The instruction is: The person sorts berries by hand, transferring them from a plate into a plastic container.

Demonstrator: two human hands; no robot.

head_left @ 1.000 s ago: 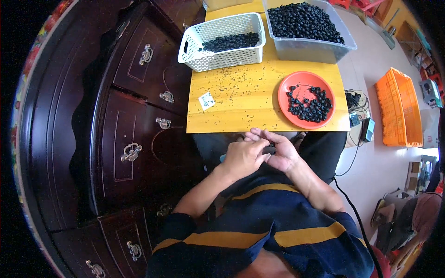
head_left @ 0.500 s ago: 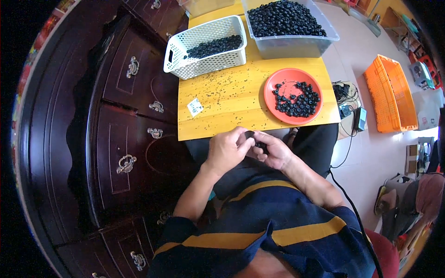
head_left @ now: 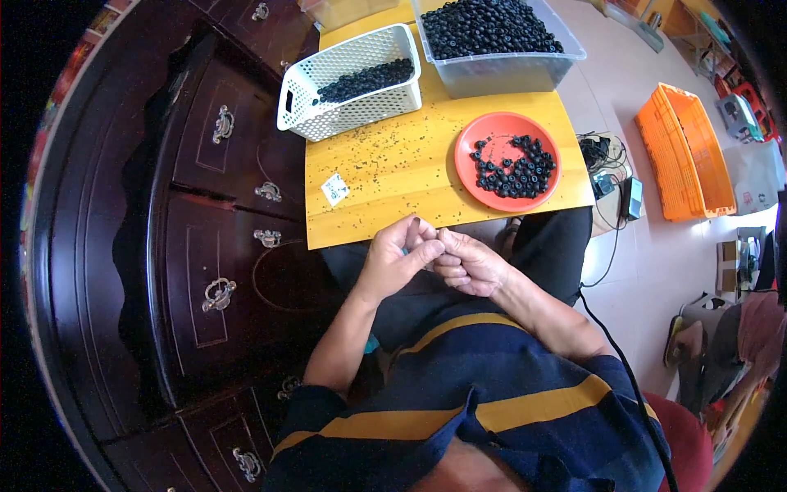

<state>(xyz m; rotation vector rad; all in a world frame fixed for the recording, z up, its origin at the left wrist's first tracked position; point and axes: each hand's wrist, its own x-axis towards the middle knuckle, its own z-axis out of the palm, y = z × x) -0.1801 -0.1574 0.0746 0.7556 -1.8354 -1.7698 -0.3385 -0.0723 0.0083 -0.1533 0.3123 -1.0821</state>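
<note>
Seen from above, in a round fisheye view with blackened corners: two bare hands meeting just short of a yellow wooden table, over dark trousers. Left hand with thumb and fingers bent inward; right hand curled, thumb and forefinger brought together against the left fingertips. Impossible to tell whether pinching something or merely pressed together, with fingers covering the spot.

Closest on the tabletop, toward the right: a red plate with small black ring-like pieces, mostly in its right and lower parts. More black pieces, too crowded to tell apart, in a white perforated basket and, heaped, in a clear plastic tub, cut off by the top edge. Scattered between, dark specks, too fine to identify, and a white slip with illegible markings. At left, a dark wooden cabinet, curving into the black rim. At right, an orange crate and partly tangled cables.
</note>
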